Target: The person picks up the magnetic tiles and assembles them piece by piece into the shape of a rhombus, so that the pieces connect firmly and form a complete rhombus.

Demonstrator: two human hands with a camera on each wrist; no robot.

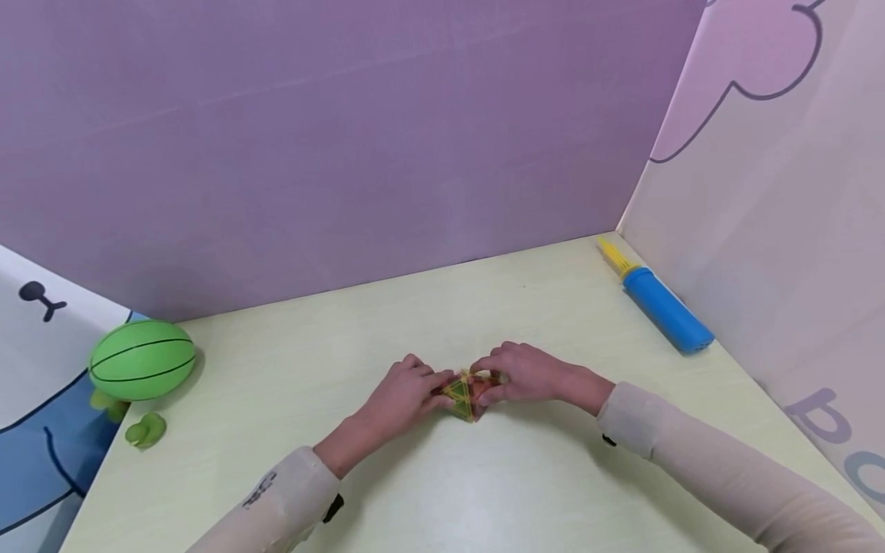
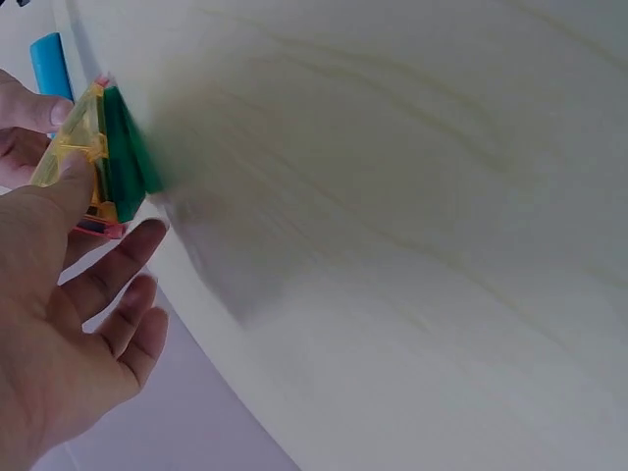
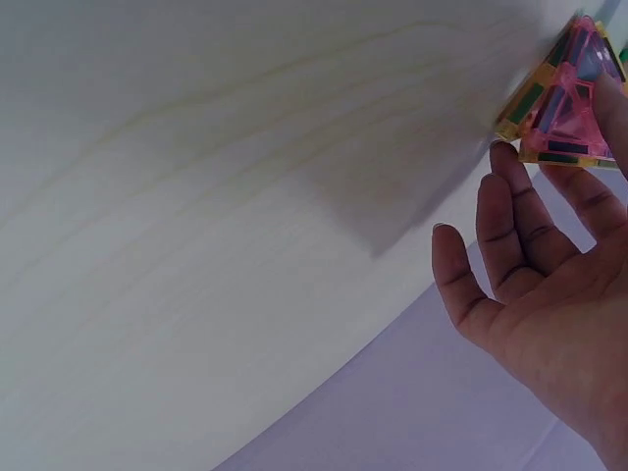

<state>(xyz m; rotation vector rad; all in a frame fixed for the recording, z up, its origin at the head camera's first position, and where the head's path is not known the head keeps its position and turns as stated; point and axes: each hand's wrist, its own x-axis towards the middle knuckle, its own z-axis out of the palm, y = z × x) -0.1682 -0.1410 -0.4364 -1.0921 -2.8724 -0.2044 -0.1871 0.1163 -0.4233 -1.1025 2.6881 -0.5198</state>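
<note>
Between both hands is a small, angular shape of translucent magnetic tiles [image 1: 462,399], held over the pale table. Yellow, green and pink or red triangles show in it. My left hand [image 1: 401,393] pinches its left side; the left wrist view has the thumb on a yellow tile [image 2: 83,147] beside a green one [image 2: 126,157]. On the other side, my right hand [image 1: 528,372] pinches a pink tile [image 3: 564,123] between thumb and fingers. In both wrist views the outer fingers hang loosely apart from the tiles. The fingers hide part of the shape.
A green ball [image 1: 141,361] with black lines sits at the table's left edge, near a small green toy [image 1: 147,430]. Toward the back right lies a blue hand pump [image 1: 667,311] with a yellow nozzle. A purple wall [image 1: 346,153] borders the table's back edge.
</note>
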